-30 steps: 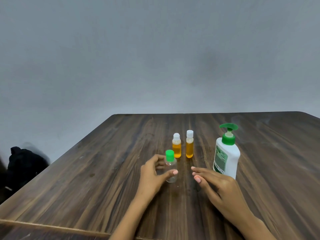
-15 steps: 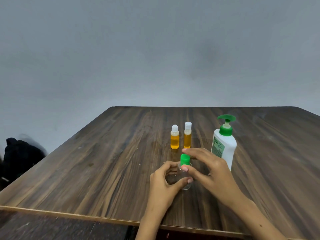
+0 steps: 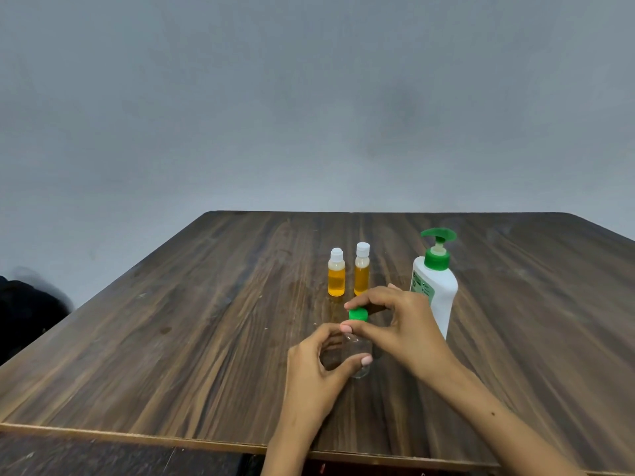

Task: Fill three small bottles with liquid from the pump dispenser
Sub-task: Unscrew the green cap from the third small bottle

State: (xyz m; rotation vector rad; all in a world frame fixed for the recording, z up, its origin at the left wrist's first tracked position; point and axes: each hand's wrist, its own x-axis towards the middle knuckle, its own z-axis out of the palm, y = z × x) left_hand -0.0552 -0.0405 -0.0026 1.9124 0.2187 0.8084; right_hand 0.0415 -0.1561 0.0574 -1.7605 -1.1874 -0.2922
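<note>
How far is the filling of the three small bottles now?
Two capped bottles, the wider and the slimmer, stand holding orange liquid. The left hand grips the clear, seemingly empty bottle while the right hand pinches its green cap. Left: uncap, fill from the pump dispenser.

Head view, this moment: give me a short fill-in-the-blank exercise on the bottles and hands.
1. The right hand pinches the ____ cap of the clear bottle.
2. The left hand holds the clear bottle's ____.
3. The two bottles with white caps contain ____ liquid.
4. The pump dispenser stands to the ____ of those two bottles.

Missing words: green; body; orange; right
</note>
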